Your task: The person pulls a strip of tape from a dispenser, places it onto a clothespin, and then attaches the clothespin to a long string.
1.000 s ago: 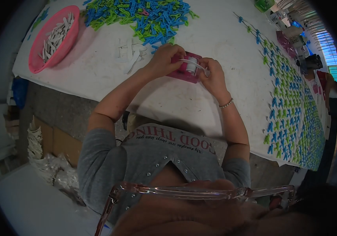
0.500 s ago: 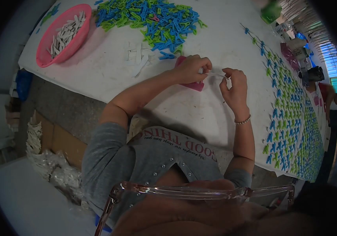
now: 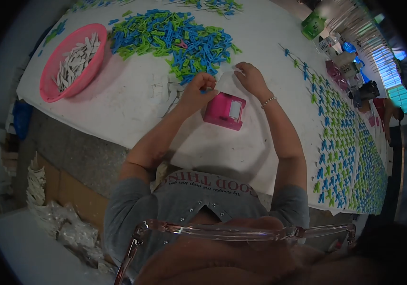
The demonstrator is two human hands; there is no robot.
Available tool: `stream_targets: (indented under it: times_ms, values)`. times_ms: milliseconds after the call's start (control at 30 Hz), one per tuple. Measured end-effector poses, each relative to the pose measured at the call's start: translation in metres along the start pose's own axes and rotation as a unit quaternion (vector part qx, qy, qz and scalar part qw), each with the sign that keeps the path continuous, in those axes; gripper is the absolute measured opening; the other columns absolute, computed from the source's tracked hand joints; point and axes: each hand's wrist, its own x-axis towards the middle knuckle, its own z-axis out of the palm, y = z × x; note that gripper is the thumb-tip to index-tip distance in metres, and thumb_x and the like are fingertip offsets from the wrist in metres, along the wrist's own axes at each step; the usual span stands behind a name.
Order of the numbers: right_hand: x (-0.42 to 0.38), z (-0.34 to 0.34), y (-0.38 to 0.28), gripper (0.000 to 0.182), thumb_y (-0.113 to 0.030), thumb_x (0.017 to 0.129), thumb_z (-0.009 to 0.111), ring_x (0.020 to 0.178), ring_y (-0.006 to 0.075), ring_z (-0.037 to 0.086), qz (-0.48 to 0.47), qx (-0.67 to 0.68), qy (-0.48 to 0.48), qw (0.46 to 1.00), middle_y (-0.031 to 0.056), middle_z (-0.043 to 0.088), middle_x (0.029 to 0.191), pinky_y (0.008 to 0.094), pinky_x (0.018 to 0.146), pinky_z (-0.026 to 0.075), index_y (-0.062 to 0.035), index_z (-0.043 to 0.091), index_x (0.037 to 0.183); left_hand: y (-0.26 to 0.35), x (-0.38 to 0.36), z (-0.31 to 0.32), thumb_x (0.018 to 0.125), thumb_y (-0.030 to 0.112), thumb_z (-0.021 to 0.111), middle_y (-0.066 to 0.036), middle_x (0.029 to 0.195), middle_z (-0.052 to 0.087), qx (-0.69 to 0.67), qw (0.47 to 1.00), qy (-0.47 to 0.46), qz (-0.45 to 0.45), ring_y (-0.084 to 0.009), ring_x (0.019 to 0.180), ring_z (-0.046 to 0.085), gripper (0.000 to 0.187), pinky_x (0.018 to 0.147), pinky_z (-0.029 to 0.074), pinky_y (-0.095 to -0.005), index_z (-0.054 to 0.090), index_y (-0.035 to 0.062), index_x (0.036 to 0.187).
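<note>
Reaching forward over the white table (image 3: 141, 118), both forearms angle inward, elbows bent and low. The left hand (image 3: 197, 94) curls its fingers toward the thumb, a bit of blue showing there; whether it's gripped, can't tell. Over on the right, the right hand (image 3: 253, 81) arches, fingers bent and pointing left, their hold unclear. Just below the left hand sits the pink dispenser (image 3: 220, 119), well in from the near table edge. Clothespins (image 3: 165, 35) crowd the far side, while bare cloth opens between the right forearm and the pegged rows (image 3: 341, 156).
</note>
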Motion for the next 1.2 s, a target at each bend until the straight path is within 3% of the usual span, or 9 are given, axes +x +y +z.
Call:
stream_targets:
  times_ms: [200,400,633,733,800,833,1000,1067,1200]
  values:
    - [0.067,0.019,-0.012,0.031,-0.027,0.082,0.062,0.092,0.0341,0.062,0.082,-0.052,0.065,0.993,0.0194,0.064,0.098,0.0430,0.080,0.049,-0.0045,0.060,0.103,-0.006,0.002,-0.002,0.077,0.003,0.070,0.001,0.089,0.056,-0.004,1.000,-0.022,0.008,-0.0074,0.081,0.051,0.032,0.074,0.041,-0.0232,0.052,0.0073,0.104]
    - [0.093,0.032,-0.003,0.027,-0.017,0.077,0.060,0.094,0.0337,0.063,0.092,-0.122,-0.048,0.987,0.0158,0.066,0.098,0.0437,0.079,0.050,-0.0093,0.061,0.103,0.010,0.001,-0.003,0.077,0.001,0.069,0.003,0.088,0.054,-0.033,0.999,-0.009,-0.033,-0.0061,0.079,0.048,0.032,0.073,0.040,-0.0213,0.053,0.0075,0.103]
    - [0.050,0.006,0.000,0.027,-0.014,0.077,0.058,0.090,0.0334,0.064,0.078,-0.154,-0.079,0.982,0.0170,0.066,0.094,0.0439,0.076,0.050,-0.0076,0.060,0.103,0.003,0.003,-0.005,0.079,-0.002,0.066,0.003,0.088,0.054,-0.081,0.993,-0.016,-0.081,-0.0059,0.078,0.048,0.033,0.073,0.041,-0.0204,0.051,0.0068,0.106]
    - [0.021,-0.003,0.006,0.021,-0.015,0.079,0.058,0.091,0.0325,0.064,0.115,-0.062,-0.021,0.991,0.0162,0.066,0.092,0.0425,0.075,0.052,-0.0072,0.063,0.098,0.012,0.001,0.001,0.080,-0.004,0.063,0.002,0.087,0.053,-0.119,0.987,-0.005,-0.105,-0.0064,0.080,0.049,0.032,0.077,0.042,-0.0210,0.051,0.0061,0.108]
    - [-0.004,-0.011,0.009,0.017,-0.020,0.082,0.059,0.082,0.0324,0.063,0.029,-0.022,0.103,0.994,0.0155,0.065,0.086,0.0422,0.071,0.050,-0.0056,0.063,0.092,0.007,0.001,0.000,0.080,-0.005,0.062,0.002,0.088,0.053,-0.132,0.985,-0.011,-0.107,-0.0068,0.081,0.050,0.032,0.078,0.042,-0.0213,0.050,0.0058,0.108]
    - [-0.018,-0.019,0.005,0.017,-0.020,0.082,0.059,0.082,0.0324,0.063,0.032,-0.023,0.105,0.994,0.0155,0.065,0.086,0.0422,0.071,0.050,-0.0056,0.063,0.092,0.005,0.001,-0.001,0.081,-0.006,0.061,0.002,0.088,0.053,-0.146,0.983,-0.012,-0.108,-0.0073,0.081,0.051,0.032,0.079,0.043,-0.0216,0.050,0.0055,0.109]
    - [-0.087,-0.057,-0.028,0.027,-0.023,0.087,0.066,0.072,0.0155,0.064,0.070,0.144,0.161,0.974,0.0095,0.063,0.081,0.0290,0.063,0.050,-0.0020,0.062,0.102,0.003,-0.003,0.006,0.081,-0.006,0.060,0.001,0.089,0.053,-0.170,0.978,-0.033,-0.117,-0.0088,0.083,0.052,0.032,0.080,0.043,-0.0225,0.050,0.0051,0.109]
    - [-0.108,-0.061,-0.041,0.028,-0.016,0.088,0.065,0.080,0.0119,0.065,0.084,0.289,0.189,0.935,0.0074,0.065,0.091,0.0253,0.069,0.053,-0.0001,0.059,0.111,0.014,-0.008,0.007,0.081,-0.006,0.060,0.000,0.088,0.054,-0.171,0.977,-0.048,-0.120,-0.0100,0.083,0.054,0.033,0.079,0.044,-0.0235,0.049,0.0041,0.109]
    - [-0.132,-0.057,-0.068,0.031,-0.003,0.086,0.063,0.099,0.0160,0.062,0.120,0.482,0.188,0.847,0.0091,0.062,0.106,0.0272,0.082,0.054,0.0023,0.055,0.115,0.014,-0.010,0.006,0.080,-0.005,0.063,-0.002,0.092,0.058,-0.152,0.980,-0.055,-0.113,-0.0103,0.083,0.054,0.035,0.076,0.044,-0.0247,0.050,0.0057,0.110]
